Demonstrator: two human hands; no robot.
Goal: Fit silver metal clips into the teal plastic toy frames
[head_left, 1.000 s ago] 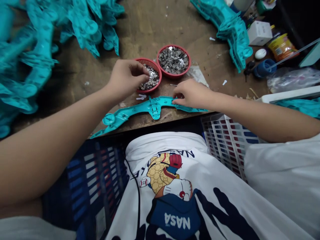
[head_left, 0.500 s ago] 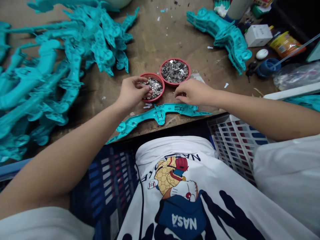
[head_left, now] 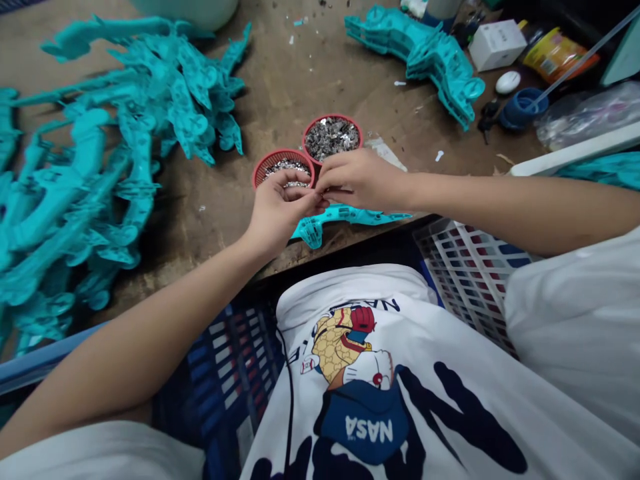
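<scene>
My left hand [head_left: 283, 210] and my right hand [head_left: 363, 179] meet fingertip to fingertip in front of two red baskets. Both are closed in a pinch; whatever lies between the fingers is too small or hidden to name. Just behind my left fingers is the nearer red basket [head_left: 259, 168], holding small shiny metal pieces. The other red basket [head_left: 306, 141], also full of small metal pieces, stands behind my right hand. Below the hands a curved turquoise plastic part [head_left: 313, 233] lies at the table's front edge, its left portion covered by my left hand and forearm.
A large heap of turquoise plastic parts [head_left: 135, 120] covers the table's left. More stacked turquoise parts [head_left: 425, 57] lie at the back right, near a white box [head_left: 497, 45], a blue cup [head_left: 523, 109] and a yellow packet [head_left: 560, 57]. A white crate [head_left: 467, 267] stands below the table edge.
My left hand has come out of the nearer basket and moved right. My right hand has moved left, and the fingertips of both now meet. The camera view has shifted slightly.
</scene>
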